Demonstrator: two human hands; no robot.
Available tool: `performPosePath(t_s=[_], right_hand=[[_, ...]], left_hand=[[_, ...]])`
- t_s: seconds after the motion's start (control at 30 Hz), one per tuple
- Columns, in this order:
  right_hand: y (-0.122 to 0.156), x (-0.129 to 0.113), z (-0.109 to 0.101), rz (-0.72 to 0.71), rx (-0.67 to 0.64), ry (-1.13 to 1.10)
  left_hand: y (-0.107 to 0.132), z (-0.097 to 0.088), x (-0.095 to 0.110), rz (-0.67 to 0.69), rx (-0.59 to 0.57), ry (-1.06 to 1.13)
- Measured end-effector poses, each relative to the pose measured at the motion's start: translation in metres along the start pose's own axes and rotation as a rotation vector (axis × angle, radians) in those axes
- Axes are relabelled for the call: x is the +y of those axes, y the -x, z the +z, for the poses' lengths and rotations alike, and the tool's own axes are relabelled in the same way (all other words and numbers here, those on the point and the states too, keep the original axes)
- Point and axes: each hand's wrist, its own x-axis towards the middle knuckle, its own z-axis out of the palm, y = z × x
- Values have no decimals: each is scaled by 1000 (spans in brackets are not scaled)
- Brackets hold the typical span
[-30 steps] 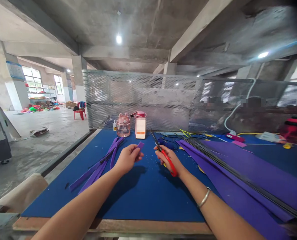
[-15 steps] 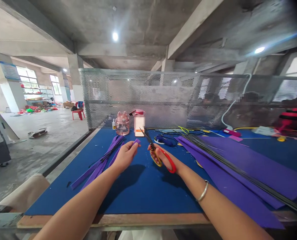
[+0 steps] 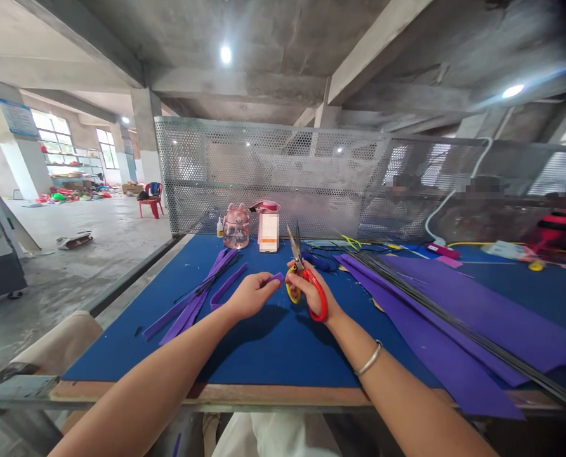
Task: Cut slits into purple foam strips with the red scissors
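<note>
My left hand pinches the end of a purple strip above the blue tabletop. Part of a strip shows behind that hand. In my right hand is a pair of scissors with one red and one yellow handle loop, blades pointing up and slightly parted. The right fingertips come very close to the strip's end; whether they touch it I cannot tell. Left of my hands lies a bunch of purple strips with thin black strips across them.
Large purple sheets and a bundle of long black strips cover the right side. Behind stand a pink bear-shaped bottle, a phone and a small dropper bottle. A perforated metal screen edges the table's back.
The scissors have swung from pointing left to pointing up. My left hand has moved right with the strip, so both hands are closer together. The view has shifted slightly.
</note>
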Motion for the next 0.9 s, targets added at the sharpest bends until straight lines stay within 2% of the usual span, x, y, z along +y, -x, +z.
performPosePath(t_s=[0.13, 0.23, 0.43, 0.67, 0.9], right_hand=[[-1, 3, -1, 25, -33, 34], [-2, 6, -1, 46, -63, 45], [2, 6, -11, 48, -223, 61], [6, 6, -24, 1, -371, 182], [7, 6, -23, -36, -459, 310]], left_hand=[[2, 3, -3, 6, -30, -64], [0, 3, -4, 0, -1, -72], [-5, 3, 0, -41, 123, 122], [-6, 3, 5, -46, 193, 286], [-4, 0, 9, -30, 232, 290]])
